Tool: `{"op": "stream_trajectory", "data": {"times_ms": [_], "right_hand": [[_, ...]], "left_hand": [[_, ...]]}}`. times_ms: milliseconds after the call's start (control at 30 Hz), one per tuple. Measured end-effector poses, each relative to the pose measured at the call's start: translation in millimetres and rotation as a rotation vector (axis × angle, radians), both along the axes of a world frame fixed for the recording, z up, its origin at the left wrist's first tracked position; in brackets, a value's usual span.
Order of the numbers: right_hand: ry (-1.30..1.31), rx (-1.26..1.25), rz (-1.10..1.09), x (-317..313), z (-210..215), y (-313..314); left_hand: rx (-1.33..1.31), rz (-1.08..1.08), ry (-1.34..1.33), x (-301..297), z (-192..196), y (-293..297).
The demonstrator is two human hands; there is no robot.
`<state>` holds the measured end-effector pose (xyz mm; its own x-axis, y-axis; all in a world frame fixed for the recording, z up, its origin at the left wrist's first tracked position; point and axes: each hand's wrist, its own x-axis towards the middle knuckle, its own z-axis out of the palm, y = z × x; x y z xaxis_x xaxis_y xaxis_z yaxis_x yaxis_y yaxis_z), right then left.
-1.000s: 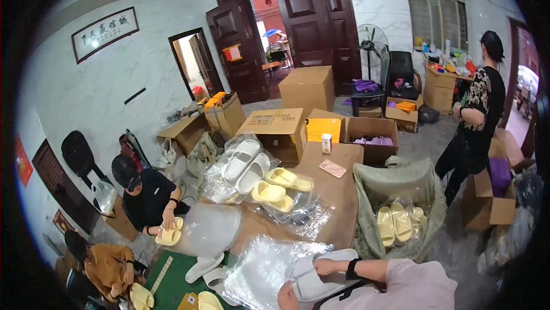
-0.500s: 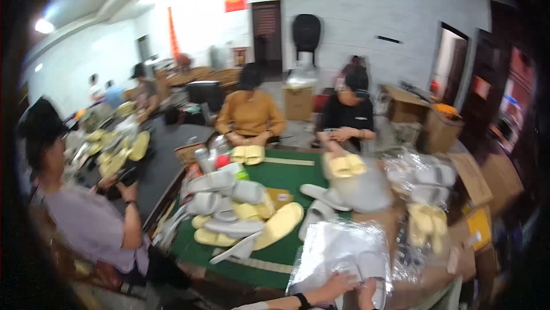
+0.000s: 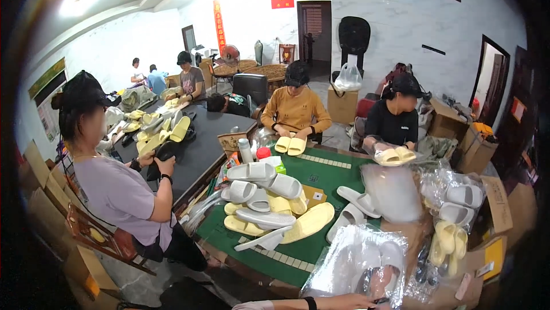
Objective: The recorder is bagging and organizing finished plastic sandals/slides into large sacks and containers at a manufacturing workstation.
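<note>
At the near edge of the table lies a clear plastic bag (image 3: 326,270) with a pair of light grey slippers (image 3: 392,255) inside, soles and straps blurred by glare. My left hand (image 3: 354,301), a black band on its wrist, reaches in from the lower edge and pinches the bag near its open end. Through the shiny film shows my right hand (image 3: 381,280), closed around the heel part of the slippers; its fingers are partly hidden by the plastic. Left of the bag, grey and yellow slippers (image 3: 309,222) form a loose pile on the green tabletop (image 3: 220,235).
Two loose grey slippers (image 3: 346,221) and a stack of clear bags (image 3: 392,192) lie beyond my bag. Bagged slippers (image 3: 450,240) sit at the right, by open cardboard boxes (image 3: 495,204). Across the table two people handle yellow slippers; another person (image 3: 123,195) stands at the left.
My view has swung left and steadied, so the scene sits farther right. My left hand has come off the slippers' top to the bag's near end; my right hand now shows beneath the film.
</note>
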<state>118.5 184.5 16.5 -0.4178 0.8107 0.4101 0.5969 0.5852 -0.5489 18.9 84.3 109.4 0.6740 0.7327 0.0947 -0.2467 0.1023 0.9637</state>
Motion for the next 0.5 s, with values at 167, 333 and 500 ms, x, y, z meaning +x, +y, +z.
{"op": "stream_trajectory", "data": {"times_ms": [167,333,500], "right_hand": [[0.037,0.022,-0.017,9.9,32.4,26.7],[-0.187,-0.421,-0.114,39.3,113.4,12.6],[-0.073,0.114,0.001,50.9,165.4,-31.3]], "left_hand": [[0.231,0.148,0.221,1.2,33.6,9.4],[0.105,0.55,0.323,-21.2,15.1,29.4],[0.054,0.74,0.196,-25.7,29.0,41.2]]}}
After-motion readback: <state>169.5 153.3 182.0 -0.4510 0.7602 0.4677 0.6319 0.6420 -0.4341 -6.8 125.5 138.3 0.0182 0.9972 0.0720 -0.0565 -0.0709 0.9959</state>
